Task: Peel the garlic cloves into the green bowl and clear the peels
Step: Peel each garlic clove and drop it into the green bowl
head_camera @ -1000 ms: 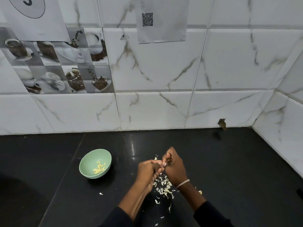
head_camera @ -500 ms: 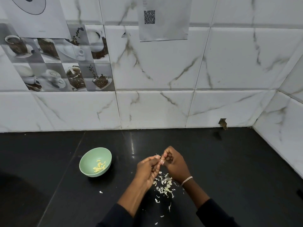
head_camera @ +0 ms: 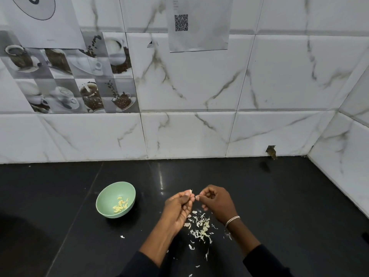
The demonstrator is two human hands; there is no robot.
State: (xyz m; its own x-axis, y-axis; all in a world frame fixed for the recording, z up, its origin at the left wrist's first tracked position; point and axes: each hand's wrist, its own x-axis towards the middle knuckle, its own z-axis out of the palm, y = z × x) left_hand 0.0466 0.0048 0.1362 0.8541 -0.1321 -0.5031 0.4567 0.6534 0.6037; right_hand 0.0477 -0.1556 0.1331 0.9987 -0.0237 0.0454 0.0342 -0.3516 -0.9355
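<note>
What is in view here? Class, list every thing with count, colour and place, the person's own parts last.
Counter: one, black, foreground.
Bowl: one, green, on counter, left.
Peeled cloves: several, pale yellow, inside bowl.
Peels: many, whitish, strewn on counter, centre.
Held clove: one, whitish, above the peels.
Wall tiles: many, white marbled, behind counter.
Coffee-picture tiles: several, grey-brown, upper left.
Paper sheets: two, white, on wall, top.
Bracelet: one, silver, right wrist.
Left hand: one, pinching the clove.
Right hand: one, fingers curled, beside left.
</note>
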